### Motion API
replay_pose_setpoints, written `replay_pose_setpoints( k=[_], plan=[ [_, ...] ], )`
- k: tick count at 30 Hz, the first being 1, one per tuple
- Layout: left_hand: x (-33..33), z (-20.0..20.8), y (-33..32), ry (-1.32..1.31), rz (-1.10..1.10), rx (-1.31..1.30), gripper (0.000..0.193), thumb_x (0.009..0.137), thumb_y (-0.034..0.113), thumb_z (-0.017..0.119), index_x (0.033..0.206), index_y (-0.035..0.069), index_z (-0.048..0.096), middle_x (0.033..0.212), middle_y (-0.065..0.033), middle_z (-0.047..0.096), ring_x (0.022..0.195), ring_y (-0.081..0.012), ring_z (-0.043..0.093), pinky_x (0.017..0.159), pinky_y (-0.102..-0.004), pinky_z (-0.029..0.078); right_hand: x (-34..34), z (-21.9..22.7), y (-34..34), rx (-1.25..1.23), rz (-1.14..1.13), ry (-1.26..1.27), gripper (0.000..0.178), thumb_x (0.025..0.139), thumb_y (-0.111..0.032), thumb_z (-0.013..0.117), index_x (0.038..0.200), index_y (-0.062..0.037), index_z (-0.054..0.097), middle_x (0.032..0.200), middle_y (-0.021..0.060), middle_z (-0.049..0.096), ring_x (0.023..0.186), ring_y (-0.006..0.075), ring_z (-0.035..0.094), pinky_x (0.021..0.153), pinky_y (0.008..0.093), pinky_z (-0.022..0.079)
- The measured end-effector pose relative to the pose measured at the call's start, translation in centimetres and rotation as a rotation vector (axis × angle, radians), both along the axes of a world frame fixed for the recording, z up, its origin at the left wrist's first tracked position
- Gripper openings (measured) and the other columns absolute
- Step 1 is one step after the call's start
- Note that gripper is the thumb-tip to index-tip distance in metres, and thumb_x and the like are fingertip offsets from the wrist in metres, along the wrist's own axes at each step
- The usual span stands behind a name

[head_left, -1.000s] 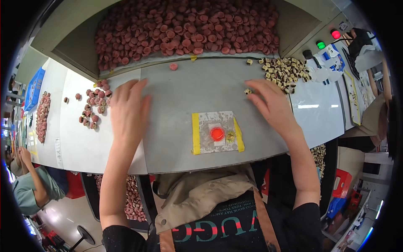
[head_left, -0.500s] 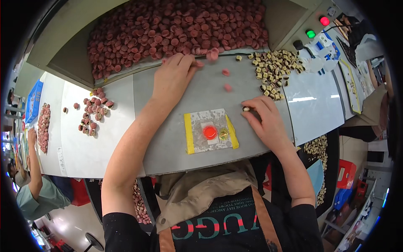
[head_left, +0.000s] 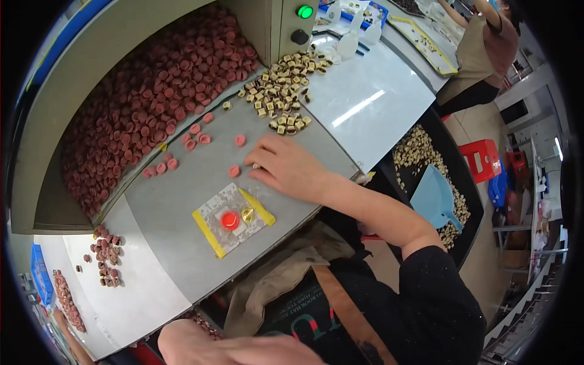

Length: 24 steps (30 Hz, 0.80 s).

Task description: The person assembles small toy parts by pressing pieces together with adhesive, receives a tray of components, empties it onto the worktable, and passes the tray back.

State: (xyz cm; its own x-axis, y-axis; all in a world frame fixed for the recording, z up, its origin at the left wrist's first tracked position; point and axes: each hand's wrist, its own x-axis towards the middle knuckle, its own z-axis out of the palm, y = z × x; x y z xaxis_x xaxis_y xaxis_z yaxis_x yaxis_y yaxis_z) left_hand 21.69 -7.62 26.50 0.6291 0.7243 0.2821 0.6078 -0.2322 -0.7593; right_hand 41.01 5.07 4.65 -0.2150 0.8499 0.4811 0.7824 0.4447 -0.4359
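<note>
My right hand (head_left: pixel 287 169) is over the grey table, its fingers pinching a small cream-coloured piece (head_left: pixel 256 165). Just left of the fingertips lies a pink ridged cup-shaped piece (head_left: pixel 234 171), and another pink piece (head_left: pixel 240 140) sits a little farther off. My left hand (head_left: pixel 237 351) shows only partly at the lower edge, close to the camera, with its fingers hidden. Nearer me, a whitish plate (head_left: pixel 210 210) with yellow tape on two sides carries a red round disc (head_left: pixel 230 220) and a small clear yellowish round (head_left: pixel 247 214).
A large heap of dark pink cups (head_left: pixel 176 79) fills the bin behind. Cream-and-brown blocks (head_left: pixel 286 85) are piled at the far right. Joined pieces (head_left: pixel 108 255) lie left. A black tray (head_left: pixel 474 207) beside the table holds cream pieces and a blue dustpan (head_left: pixel 433 194).
The view has turned. My left hand has come away from the pink heap to the lower edge, leaving several pink cups on the table. My right hand is now beside those cups.
</note>
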Motion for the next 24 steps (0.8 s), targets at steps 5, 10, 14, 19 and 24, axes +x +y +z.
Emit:
replay_pose_setpoints(
  k=[5, 10, 14, 19, 24],
  plan=[
    [2.2, 6.5, 1.1, 0.131, -0.259, -0.31, 0.024, 0.081, -0.011, 0.06, 0.061, 0.003, 0.058, 0.073, -0.0066, 0.065, 0.057, -0.012, 0.056, 0.05, -0.0226, 0.044, 0.9, 1.0, -0.6, 0.062, -0.016, -0.041, 0.019, 0.082, -0.017, 0.068, 0.096, -0.0092, 0.058, 0.094, 0.0071, 0.053, 0.089, 0.0275, 0.055, 0.077, 0.0375, 0.046],
    [-1.3, 4.0, -0.4, 0.147, -0.307, -0.361, 0.027, 0.079, -0.014, 0.059, 0.059, 0.003, 0.054, 0.068, -0.003, 0.058, 0.051, -0.0095, 0.051, 0.049, -0.0222, 0.042, -1.1, 0.6, -1.2, 0.071, -0.005, 0.046, 0.019, 0.081, -0.015, 0.069, 0.094, -0.0085, 0.058, 0.093, 0.0072, 0.052, 0.088, 0.0271, 0.055, 0.077, 0.0374, 0.046],
    [-4.3, 2.5, -1.9, 0.246, -0.339, -0.344, 0.029, 0.079, -0.016, 0.058, 0.059, 0.004, 0.051, 0.064, 0.0002, 0.051, 0.05, -0.0081, 0.048, 0.049, -0.0212, 0.04, -1.9, 0.9, -1.9, 0.091, 0.004, 0.056, 0.02, 0.08, -0.014, 0.07, 0.096, -0.0078, 0.058, 0.093, 0.0074, 0.053, 0.089, 0.0272, 0.055, 0.078, 0.0372, 0.046],
    [-2.4, 2.9, 5.1, -0.041, -0.836, -0.924, 0.014, 0.087, -0.003, 0.06, 0.074, 0.003, 0.057, 0.075, -0.0036, 0.059, 0.069, -0.0085, 0.055, 0.06, -0.0203, 0.043, -2.0, 0.3, -1.3, 0.023, 0.046, 0.091, 0.023, 0.081, -0.009, 0.066, 0.103, -0.006, 0.06, 0.1, 0.0096, 0.055, 0.094, 0.0287, 0.055, 0.082, 0.038, 0.046],
    [-5.5, -4.1, 8.9, -1.646, -1.419, -2.398, 0.012, 0.093, 0.012, 0.062, 0.09, 0.001, 0.064, 0.088, -0.0073, 0.066, 0.089, -0.0106, 0.06, 0.073, -0.0235, 0.047, -2.2, 0.7, -0.9, 0.014, 0.074, 0.081, 0.026, 0.082, -0.006, 0.063, 0.107, -0.0051, 0.06, 0.1, 0.0115, 0.056, 0.095, 0.0298, 0.056, 0.082, 0.0387, 0.046]
  ],
)
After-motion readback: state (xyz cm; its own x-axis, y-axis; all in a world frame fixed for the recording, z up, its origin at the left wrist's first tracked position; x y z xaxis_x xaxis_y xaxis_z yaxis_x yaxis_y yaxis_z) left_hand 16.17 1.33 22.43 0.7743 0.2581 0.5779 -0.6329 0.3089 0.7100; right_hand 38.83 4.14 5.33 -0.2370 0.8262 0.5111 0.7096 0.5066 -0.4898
